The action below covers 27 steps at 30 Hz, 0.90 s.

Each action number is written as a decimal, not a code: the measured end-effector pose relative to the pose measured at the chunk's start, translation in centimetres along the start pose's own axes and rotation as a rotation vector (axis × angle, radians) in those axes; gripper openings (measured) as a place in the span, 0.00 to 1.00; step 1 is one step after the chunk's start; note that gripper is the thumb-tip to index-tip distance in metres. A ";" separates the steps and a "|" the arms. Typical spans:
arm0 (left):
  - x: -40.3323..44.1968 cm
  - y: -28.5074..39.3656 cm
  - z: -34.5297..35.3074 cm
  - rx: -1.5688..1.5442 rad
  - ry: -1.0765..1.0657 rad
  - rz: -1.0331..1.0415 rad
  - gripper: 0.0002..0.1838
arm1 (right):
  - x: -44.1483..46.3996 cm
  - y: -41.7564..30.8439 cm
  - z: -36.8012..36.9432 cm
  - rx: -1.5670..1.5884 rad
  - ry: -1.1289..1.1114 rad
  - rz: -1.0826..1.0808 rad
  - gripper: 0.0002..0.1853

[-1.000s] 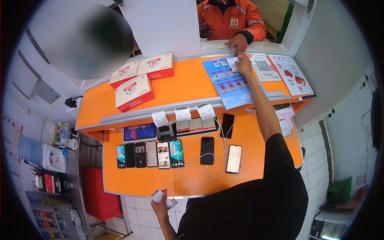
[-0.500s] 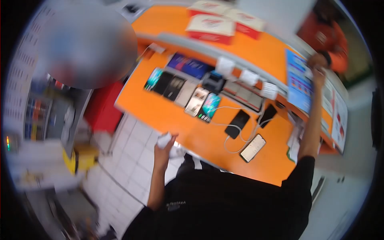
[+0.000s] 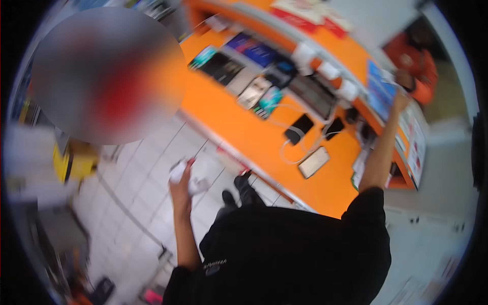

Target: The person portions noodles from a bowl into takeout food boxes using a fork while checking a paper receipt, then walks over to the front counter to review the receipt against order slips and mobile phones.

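Observation:
My left hand (image 3: 180,189) is closed around crumpled white paper (image 3: 178,172), held out over the tiled floor left of the orange desk. My right hand (image 3: 401,100) reaches to the raised counter, over the edge of a blue leaflet (image 3: 380,94); motion smears its fingers. Close to it is the hand (image 3: 405,80) of a person in an orange jacket (image 3: 417,61), on the far side of the opening. Between the two hands and the leaflet lies something whitish, too blurred to make out.
Several phones lie on the orange desk (image 3: 229,122), among them a lit one (image 3: 314,162) and a dark one (image 3: 299,128) with white cables. Red-and-white boxes (image 3: 297,15) stand on the upper counter. A yellow box (image 3: 76,161) is at the left.
The view has turned and swung left, showing more floor. My left hand still holds the paper, away from the desk edge. My right hand remains by the leaflet, near the other person's hand.

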<state>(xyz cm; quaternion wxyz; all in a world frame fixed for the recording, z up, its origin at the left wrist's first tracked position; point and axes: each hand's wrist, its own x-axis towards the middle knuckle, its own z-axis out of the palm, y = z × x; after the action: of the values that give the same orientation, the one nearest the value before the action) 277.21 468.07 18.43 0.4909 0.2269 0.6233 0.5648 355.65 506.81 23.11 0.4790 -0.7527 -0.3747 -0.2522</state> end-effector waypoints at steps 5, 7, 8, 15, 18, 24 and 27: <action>-6.7 0.9 -3.4 -0.381 0.046 -0.020 0.18 | -26.5 -29.9 -22.2 0.888 -0.967 -0.049 0.09; -9.7 0.2 -5.4 -0.473 -0.024 0.050 0.19 | -37.4 -33.6 -26.5 1.090 -1.493 -0.347 0.07; -11.9 0.2 -6.3 -0.500 -0.003 0.054 0.19 | -42.9 -35.1 -29.3 1.041 -1.762 -0.158 0.06; -27.2 -9.6 -10.9 -0.669 0.478 0.138 0.21 | -61.5 -37.3 -45.5 1.086 -2.487 -0.266 0.17; -35.0 -16.2 -10.8 -0.385 0.662 0.114 0.18 | -63.1 -32.9 -51.6 0.880 -2.813 -0.479 0.15; -52.1 -24.0 -11.2 -0.561 1.041 0.288 0.20 | -68.9 -23.1 -68.5 0.840 -3.047 -0.907 0.05; -64.7 -27.4 -14.5 -0.908 1.111 0.459 0.22 | -72.9 -19.1 -80.1 0.741 -3.225 -1.056 0.04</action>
<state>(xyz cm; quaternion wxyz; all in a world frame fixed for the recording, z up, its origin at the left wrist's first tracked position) 298.93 399.81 14.34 0.0195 -0.1919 0.4222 0.8858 295.50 415.38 12.55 0.3394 -0.1065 0.6556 -0.6661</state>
